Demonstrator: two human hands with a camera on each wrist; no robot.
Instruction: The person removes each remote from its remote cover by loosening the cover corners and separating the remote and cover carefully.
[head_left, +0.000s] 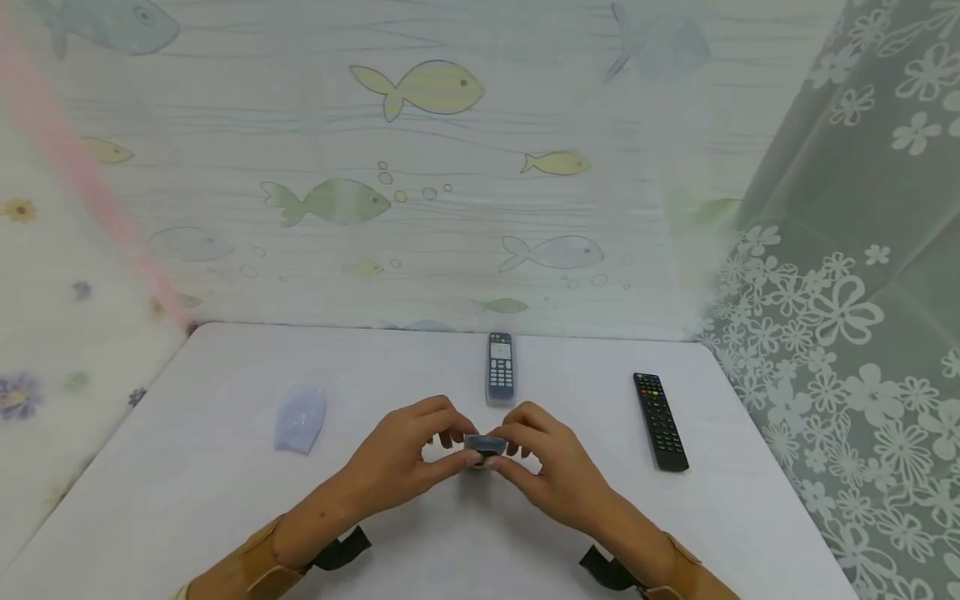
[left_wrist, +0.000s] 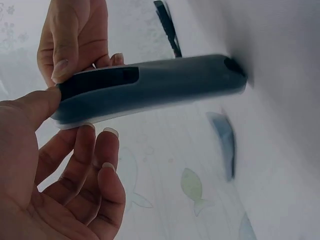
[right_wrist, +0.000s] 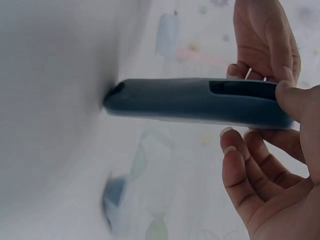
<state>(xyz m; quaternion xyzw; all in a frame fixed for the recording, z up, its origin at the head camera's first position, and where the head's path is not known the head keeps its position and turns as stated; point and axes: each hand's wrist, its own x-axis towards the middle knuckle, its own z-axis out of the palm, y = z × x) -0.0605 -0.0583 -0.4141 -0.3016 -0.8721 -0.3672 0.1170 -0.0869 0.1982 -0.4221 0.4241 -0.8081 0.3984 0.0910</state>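
Both hands hold a remote control in a blue-grey cover (head_left: 487, 444) on end at the front middle of the table. My left hand (head_left: 405, 454) pinches its upper end from the left, thumb on the near face. From the right, my right hand (head_left: 553, 467) pinches the same end. In the left wrist view the covered remote (left_wrist: 165, 82) shows its long side and a dark cutout near the held end. Its lower end meets or nearly meets the white table; blur hides which. The cover's far face is hidden in the wrist views.
Beyond the hands lies another remote control in a clear cover (head_left: 501, 371). A black remote control (head_left: 662, 423) rests on the right. On the left lies a translucent bluish sleeve (head_left: 301, 418). The white table (head_left: 225, 500) meets a fish-patterned curtain (head_left: 450, 208) at its back edge.
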